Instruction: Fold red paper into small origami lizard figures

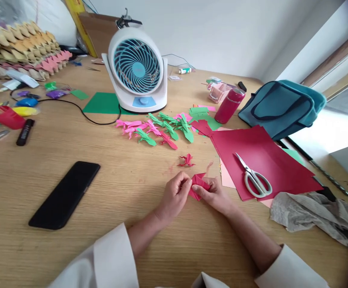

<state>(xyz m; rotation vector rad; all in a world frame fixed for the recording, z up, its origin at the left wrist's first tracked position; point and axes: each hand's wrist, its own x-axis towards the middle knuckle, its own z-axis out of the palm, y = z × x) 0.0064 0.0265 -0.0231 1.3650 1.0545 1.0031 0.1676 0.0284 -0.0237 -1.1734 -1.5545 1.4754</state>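
Note:
A partly folded piece of red paper [200,181] is between my two hands, just above the table. My left hand [176,192] pinches its left edge, thumb and fingers closed together. On the other side my right hand [215,195] grips the paper, its thumb lying on top and the fingers mostly hidden behind. Just beyond the hands sits a small red origami figure [187,160] with thin legs. Farther back lies a group of pink, green and red folded paper figures [169,128].
Scissors [256,178] rest on red paper sheets [269,154] at right, near a grey cloth [308,214]. A black phone [66,196] lies left. Behind stand a white fan [138,68], a red bottle [230,105] and a teal bag [281,106]. A black marker [25,132] lies far left.

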